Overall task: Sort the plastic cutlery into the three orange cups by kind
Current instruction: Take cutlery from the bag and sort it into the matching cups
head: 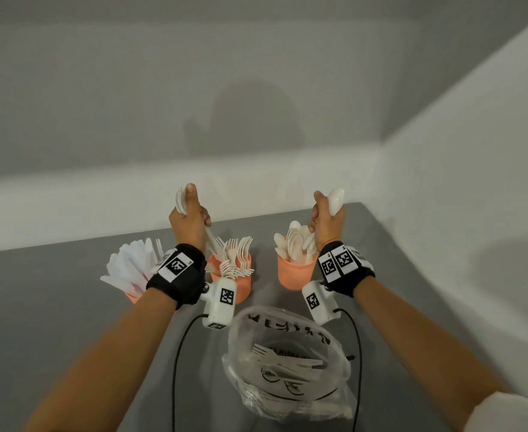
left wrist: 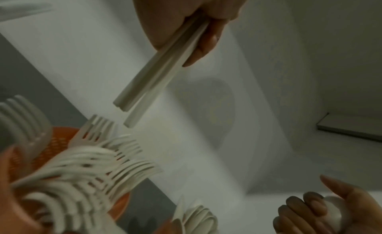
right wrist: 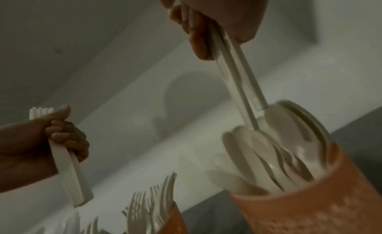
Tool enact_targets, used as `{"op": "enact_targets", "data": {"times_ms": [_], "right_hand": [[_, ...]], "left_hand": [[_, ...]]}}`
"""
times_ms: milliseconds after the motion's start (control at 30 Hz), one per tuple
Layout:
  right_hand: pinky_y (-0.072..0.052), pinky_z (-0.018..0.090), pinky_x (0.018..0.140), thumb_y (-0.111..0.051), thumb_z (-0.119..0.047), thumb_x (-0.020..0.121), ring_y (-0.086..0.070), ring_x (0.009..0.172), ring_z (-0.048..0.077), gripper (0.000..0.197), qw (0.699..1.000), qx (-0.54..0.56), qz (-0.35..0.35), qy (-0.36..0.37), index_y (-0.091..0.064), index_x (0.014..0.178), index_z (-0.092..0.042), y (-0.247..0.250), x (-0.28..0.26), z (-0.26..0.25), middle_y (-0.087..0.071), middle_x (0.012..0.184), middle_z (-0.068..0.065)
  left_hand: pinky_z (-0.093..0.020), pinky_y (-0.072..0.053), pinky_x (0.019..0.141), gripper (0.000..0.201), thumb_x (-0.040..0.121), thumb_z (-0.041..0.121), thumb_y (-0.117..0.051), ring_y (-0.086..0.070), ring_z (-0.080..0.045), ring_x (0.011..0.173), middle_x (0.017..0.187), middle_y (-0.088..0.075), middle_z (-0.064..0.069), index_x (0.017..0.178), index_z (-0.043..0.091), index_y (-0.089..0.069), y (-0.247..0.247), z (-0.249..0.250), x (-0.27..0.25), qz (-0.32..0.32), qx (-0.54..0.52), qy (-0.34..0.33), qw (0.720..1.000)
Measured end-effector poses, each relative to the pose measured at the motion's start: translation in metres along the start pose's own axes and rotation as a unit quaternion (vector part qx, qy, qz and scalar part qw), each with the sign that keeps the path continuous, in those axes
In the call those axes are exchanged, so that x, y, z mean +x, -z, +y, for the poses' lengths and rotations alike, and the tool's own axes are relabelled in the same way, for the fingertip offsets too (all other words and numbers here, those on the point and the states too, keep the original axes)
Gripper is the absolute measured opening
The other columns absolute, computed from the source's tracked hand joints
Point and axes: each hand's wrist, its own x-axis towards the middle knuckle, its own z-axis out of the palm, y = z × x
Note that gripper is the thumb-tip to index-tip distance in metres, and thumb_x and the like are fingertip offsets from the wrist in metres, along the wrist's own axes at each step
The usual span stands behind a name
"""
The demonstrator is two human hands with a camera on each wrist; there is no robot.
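Note:
Three orange cups stand in a row on the grey table: the left cup [head: 133,297] holds white knives [head: 131,263], the middle cup [head: 240,283] forks [head: 237,251], the right cup [head: 295,274] spoons [head: 297,244]. My left hand [head: 191,221] grips a few forks [left wrist: 157,74] above the fork cup [left wrist: 51,139], tines up and handles pointing down. My right hand [head: 328,219] grips a few spoons [right wrist: 237,77], bowls up [head: 336,200]. Their handle ends dip among the spoons [right wrist: 268,155] in the spoon cup [right wrist: 310,204].
A clear plastic bag [head: 287,363] with more cutlery lies on the table [head: 396,291] in front of the cups, between my forearms. White walls close in behind the table and along its right side. Black cables run from both wrist cameras.

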Motion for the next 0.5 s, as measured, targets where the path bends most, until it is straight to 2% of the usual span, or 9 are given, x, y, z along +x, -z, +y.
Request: {"op": "enact_targets", "data": {"times_ms": [133, 200, 333, 367, 433, 467, 500], "right_hand": [[-0.034, 0.017, 0.039, -0.059, -0.021, 0.087, -0.036, 0.031, 0.006, 0.039, 0.999, -0.033, 0.012, -0.012, -0.038, 0.056, -0.011, 0.005, 0.007, 0.023, -0.037, 0.037, -0.009], [-0.037, 0.017, 0.043, -0.059, -0.023, 0.088, -0.038, 0.032, 0.005, 0.04, 0.998, -0.056, 0.014, -0.016, -0.038, 0.055, -0.011, 0.006, 0.011, 0.033, -0.037, 0.034, -0.01], [-0.044, 0.024, 0.054, -0.057, -0.025, 0.083, -0.043, 0.037, 0.01, 0.039, 0.994, -0.098, 0.017, -0.037, -0.04, 0.051, -0.011, 0.008, 0.012, 0.042, -0.04, 0.032, -0.01], [-0.046, 0.025, 0.057, -0.056, -0.023, 0.085, -0.047, 0.039, 0.01, 0.037, 0.992, -0.118, 0.008, -0.049, -0.046, 0.052, -0.011, 0.009, 0.01, 0.044, -0.044, 0.031, -0.01], [-0.046, 0.016, 0.053, -0.053, -0.015, 0.089, -0.053, 0.039, 0.005, 0.026, 0.991, -0.124, -0.022, -0.055, -0.055, 0.064, -0.01, 0.012, 0.005, 0.047, -0.05, 0.033, -0.012], [-0.048, 0.016, 0.054, -0.053, -0.013, 0.089, -0.056, 0.042, 0.002, 0.019, 0.989, -0.137, -0.025, -0.037, -0.058, 0.07, -0.013, 0.014, 0.003, 0.051, -0.054, 0.039, -0.012], [-0.05, 0.021, 0.06, -0.054, -0.013, 0.087, -0.06, 0.051, 0.004, 0.014, 0.985, -0.168, -0.022, -0.004, -0.06, 0.076, -0.02, 0.015, 0.003, 0.056, -0.059, 0.049, -0.01]], "left_hand": [[-0.024, -0.039, 0.051, 0.047, 0.094, 0.043, -0.045, -0.039, -0.004, 0.036, 0.034, -0.041, 0.009, 0.055, 0.017, -0.039, 0.001, -0.022, 0.007, -0.003, 0.033, 0.0, 0.999], [-0.019, -0.04, 0.048, 0.048, 0.094, 0.042, -0.044, -0.04, -0.004, 0.036, 0.034, -0.042, 0.007, 0.054, 0.017, -0.04, 0.001, -0.031, 0.009, -0.007, 0.053, -0.001, 0.999], [-0.013, -0.039, 0.044, 0.048, 0.095, 0.04, -0.046, -0.041, -0.002, 0.036, 0.042, -0.044, 0.003, 0.054, 0.015, -0.042, 0.001, -0.05, 0.008, -0.018, 0.081, 0.003, 0.997], [-0.014, -0.04, 0.045, 0.046, 0.095, 0.038, -0.046, -0.042, -0.002, 0.037, 0.045, -0.045, 0.001, 0.055, 0.015, -0.044, 0.001, -0.055, 0.008, -0.024, 0.095, -0.002, 0.995], [-0.018, -0.043, 0.049, 0.034, 0.096, 0.03, -0.046, -0.046, -0.001, 0.038, 0.051, -0.048, -0.002, 0.065, 0.017, -0.05, 0.003, -0.066, 0.005, -0.043, 0.121, -0.008, 0.992], [-0.021, -0.045, 0.052, 0.025, 0.097, 0.023, -0.046, -0.048, -0.001, 0.039, 0.055, -0.049, -0.004, 0.072, 0.018, -0.05, 0.003, -0.07, 0.004, -0.05, 0.121, -0.006, 0.991], [-0.025, -0.046, 0.055, 0.018, 0.096, 0.015, -0.046, -0.05, -0.002, 0.041, 0.058, -0.049, -0.005, 0.079, 0.018, -0.05, 0.004, -0.074, 0.002, -0.054, 0.119, -0.006, 0.991]]}}
